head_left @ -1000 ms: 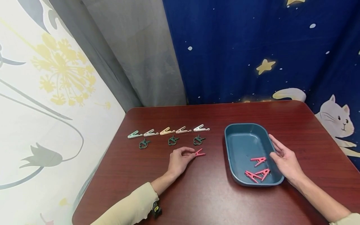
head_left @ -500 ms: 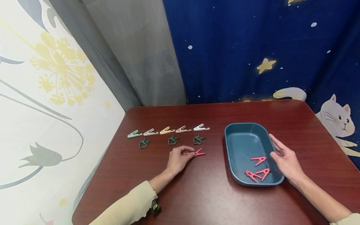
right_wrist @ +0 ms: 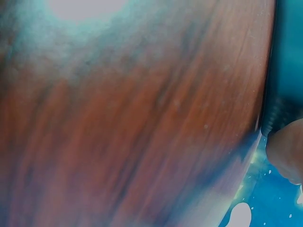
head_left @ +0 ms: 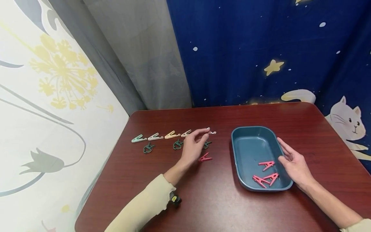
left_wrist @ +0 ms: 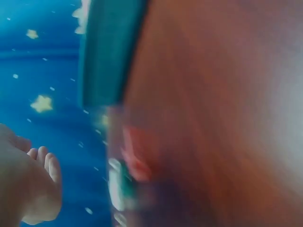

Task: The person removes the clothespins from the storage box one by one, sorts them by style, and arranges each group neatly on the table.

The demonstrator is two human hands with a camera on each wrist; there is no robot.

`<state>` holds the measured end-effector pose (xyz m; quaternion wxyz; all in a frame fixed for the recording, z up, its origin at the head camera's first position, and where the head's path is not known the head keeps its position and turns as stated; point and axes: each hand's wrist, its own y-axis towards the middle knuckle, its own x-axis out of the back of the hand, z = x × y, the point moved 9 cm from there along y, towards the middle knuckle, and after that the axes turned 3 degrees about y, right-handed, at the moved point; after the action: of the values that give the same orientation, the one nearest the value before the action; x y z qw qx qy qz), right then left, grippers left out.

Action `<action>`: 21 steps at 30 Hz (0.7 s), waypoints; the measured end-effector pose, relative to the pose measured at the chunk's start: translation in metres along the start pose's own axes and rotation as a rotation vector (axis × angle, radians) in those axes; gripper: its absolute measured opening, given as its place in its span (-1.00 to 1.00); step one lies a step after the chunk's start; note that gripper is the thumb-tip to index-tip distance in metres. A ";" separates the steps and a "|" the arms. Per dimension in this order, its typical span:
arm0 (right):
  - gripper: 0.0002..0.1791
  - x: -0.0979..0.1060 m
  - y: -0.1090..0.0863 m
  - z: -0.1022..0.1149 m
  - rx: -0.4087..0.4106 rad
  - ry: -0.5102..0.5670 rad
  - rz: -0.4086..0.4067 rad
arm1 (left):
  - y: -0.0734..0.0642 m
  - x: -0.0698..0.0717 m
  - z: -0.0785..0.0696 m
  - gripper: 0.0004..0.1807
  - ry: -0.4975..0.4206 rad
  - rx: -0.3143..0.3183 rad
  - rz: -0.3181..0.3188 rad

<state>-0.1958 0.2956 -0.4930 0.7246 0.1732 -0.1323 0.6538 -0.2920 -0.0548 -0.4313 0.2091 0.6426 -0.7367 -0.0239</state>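
Note:
My left hand [head_left: 192, 147] hovers over the right end of the clothespin row, fingers bent and nothing seen between them. Its fingertips overlap the white clothespin [head_left: 213, 132] in the head view, and it partly covers a dark green clip [head_left: 206, 145]. A red clothespin [head_left: 205, 157] lies on the table just right of the left wrist; in the left wrist view it is a red blur [left_wrist: 136, 153]. My right hand [head_left: 296, 166] grips the right rim of the blue plastic basin [head_left: 236, 161], thumb on the inner side. Several red clothespins [head_left: 266, 165] lie inside the basin.
Along the back left run clothespins in green [head_left: 138, 138], white [head_left: 155, 137], yellow [head_left: 172, 135] and pale pink [head_left: 186, 133]. Before them lie dark green clips [head_left: 148, 148]. The brown table [head_left: 220, 199] meets a patterned wall [head_left: 72, 129] at left and curtains [head_left: 246, 64] behind.
My left hand has let go of the red clothespin, leaving it on the table, and moved up and right toward the white clothespin. The right hand and the basin have stayed in place.

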 end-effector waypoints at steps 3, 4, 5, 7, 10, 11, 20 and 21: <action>-0.26 0.000 0.000 0.001 0.002 0.001 -0.003 | 0.010 -0.022 -0.019 -0.70 -0.075 -0.045 0.014; -0.26 0.000 0.000 0.001 0.002 0.002 -0.003 | 0.013 -0.030 -0.025 -0.68 -0.095 -0.057 0.022; -0.26 0.000 -0.001 0.001 0.001 0.002 -0.002 | 0.015 -0.038 -0.029 -0.66 -0.115 -0.066 0.029; -0.26 0.000 -0.001 0.001 0.000 0.001 -0.001 | 0.018 -0.056 -0.036 -0.61 -0.162 -0.069 0.045; -0.25 -0.001 -0.001 0.001 -0.005 0.000 0.005 | 0.019 -0.084 -0.043 -0.51 -0.228 -0.053 0.081; -0.25 -0.001 -0.001 0.001 -0.005 0.001 0.005 | 0.018 -0.093 -0.045 -0.48 -0.248 -0.037 0.095; -0.26 0.001 -0.001 0.002 0.011 0.005 -0.001 | -0.007 -0.168 -0.046 -0.32 -0.187 0.058 0.264; -0.27 0.001 -0.001 0.002 0.016 0.004 -0.002 | -0.010 -0.174 -0.045 -0.32 -0.178 0.067 0.281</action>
<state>-0.1943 0.2956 -0.4911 0.7242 0.1779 -0.1251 0.6544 -0.2519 0.1208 -0.4416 0.1228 0.5353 -0.8352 -0.0269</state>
